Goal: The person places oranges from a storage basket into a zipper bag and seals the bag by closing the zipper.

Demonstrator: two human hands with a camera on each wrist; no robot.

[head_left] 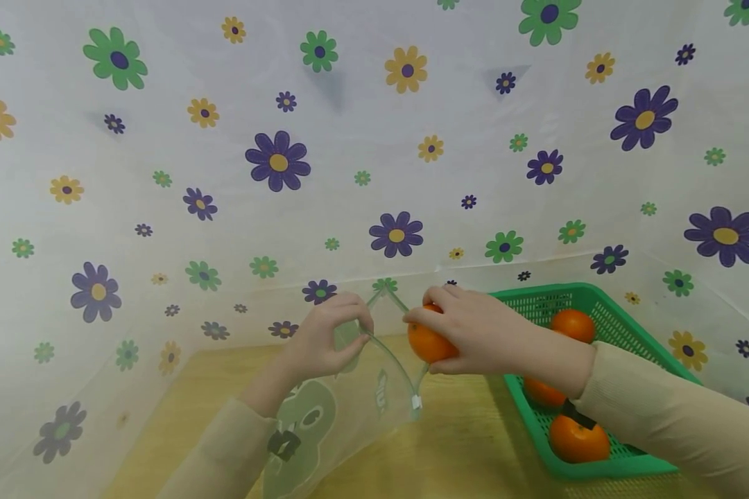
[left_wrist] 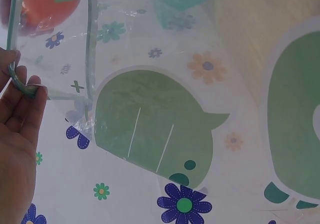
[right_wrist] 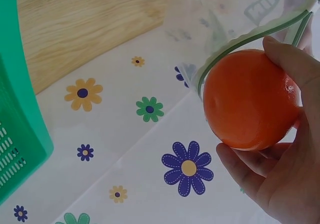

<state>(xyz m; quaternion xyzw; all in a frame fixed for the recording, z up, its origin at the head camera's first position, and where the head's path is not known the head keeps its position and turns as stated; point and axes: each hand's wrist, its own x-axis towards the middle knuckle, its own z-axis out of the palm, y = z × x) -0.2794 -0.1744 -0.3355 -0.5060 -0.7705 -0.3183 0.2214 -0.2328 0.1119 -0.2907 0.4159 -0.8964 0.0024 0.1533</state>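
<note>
An orange (head_left: 429, 344) sits mid-frame at the clear bag's (head_left: 343, 409) rim, gripped by the right hand (head_left: 474, 333). The left hand (head_left: 324, 339) pinches the rim (apparently open). Lower right, a green basket (head_left: 605, 312) holds more oranges.

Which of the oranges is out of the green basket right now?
The orange gripped in the right hand, held at the clear bag's open mouth. The other three lie inside the green basket.
</note>
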